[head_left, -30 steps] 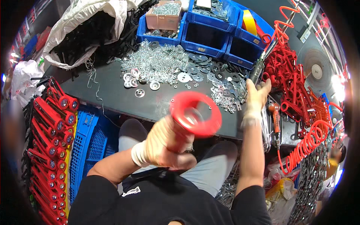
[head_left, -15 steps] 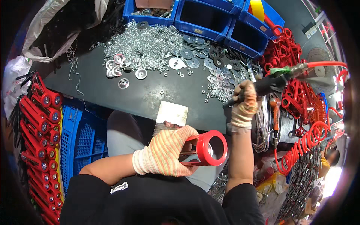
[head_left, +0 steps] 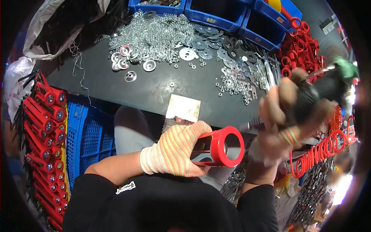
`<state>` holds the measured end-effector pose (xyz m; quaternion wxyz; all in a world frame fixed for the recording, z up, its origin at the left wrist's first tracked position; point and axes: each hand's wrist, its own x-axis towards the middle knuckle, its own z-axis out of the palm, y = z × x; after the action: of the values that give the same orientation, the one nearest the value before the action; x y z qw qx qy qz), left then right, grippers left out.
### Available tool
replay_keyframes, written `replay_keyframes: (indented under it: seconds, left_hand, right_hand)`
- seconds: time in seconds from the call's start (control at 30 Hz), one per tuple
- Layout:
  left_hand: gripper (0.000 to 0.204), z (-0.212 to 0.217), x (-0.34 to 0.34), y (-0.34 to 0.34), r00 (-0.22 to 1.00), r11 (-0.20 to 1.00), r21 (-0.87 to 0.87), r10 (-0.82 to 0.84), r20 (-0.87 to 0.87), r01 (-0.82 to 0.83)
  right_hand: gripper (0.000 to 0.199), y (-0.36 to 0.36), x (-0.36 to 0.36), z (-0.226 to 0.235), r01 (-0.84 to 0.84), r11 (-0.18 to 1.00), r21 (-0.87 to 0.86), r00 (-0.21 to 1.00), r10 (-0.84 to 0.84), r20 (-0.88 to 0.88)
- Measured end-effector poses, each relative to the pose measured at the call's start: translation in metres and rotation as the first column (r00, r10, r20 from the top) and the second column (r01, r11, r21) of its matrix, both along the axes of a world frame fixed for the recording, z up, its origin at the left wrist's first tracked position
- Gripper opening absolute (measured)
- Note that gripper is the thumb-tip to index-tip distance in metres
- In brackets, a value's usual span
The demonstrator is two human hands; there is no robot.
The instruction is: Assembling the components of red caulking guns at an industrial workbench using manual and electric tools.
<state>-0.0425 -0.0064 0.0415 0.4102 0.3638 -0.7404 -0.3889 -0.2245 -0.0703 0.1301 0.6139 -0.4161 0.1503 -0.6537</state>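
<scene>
My left hand (head_left: pixel 176 150), in a striped knit glove, is wrapped round a red caulking gun frame (head_left: pixel 217 149) with open sides. The frame's wide ring end points right, and thin rods show inside it. To its right, my gloved right hand (head_left: pixel 278 116) grips a black air screwdriver (head_left: pixel 309 102). Motion smears this hand and the tool. The screwdriver's bit reaches left, close to the ring but apparently apart from it. Beyond the left hand, a pale metal plate (head_left: pixel 183 108) sits at the table's near edge.
Springs (head_left: pixel 154 38), cup washers (head_left: pixel 130 76), flat discs (head_left: pixel 199 43) and nuts (head_left: pixel 232 91) lie on the dark table (head_left: pixel 104 73). Blue bins (head_left: pixel 216 19) stand behind. Red parts (head_left: pixel 301 48) heap at right above a coiled red hose (head_left: pixel 317 154). Stacked red guns (head_left: pixel 42 131) and a blue crate (head_left: pixel 92 139) are left.
My right hand has swung the screwdriver right and nearer to me, its bit dropping toward the ring. My left hand and the frame have shifted slightly right and up. The whole view has shifted a little.
</scene>
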Motion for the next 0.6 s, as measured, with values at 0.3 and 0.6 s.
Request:
replay_keyframes:
  seconds: [0.3,0.6]
  left_hand:
    - [0.046,-0.002,-0.012,0.001,0.997,0.993,-0.101,0.066,-0.027,-0.068]
    - [0.042,-0.005,-0.010,-0.002,0.995,0.993,-0.067,0.094,-0.027,-0.095]
  right_hand:
    - [0.085,0.045,0.010,0.024,0.130,0.970,-0.206,0.988,-0.143,-0.052]
    - [0.067,0.054,0.050,0.009,0.112,0.989,-0.097,0.971,-0.129,-0.202]
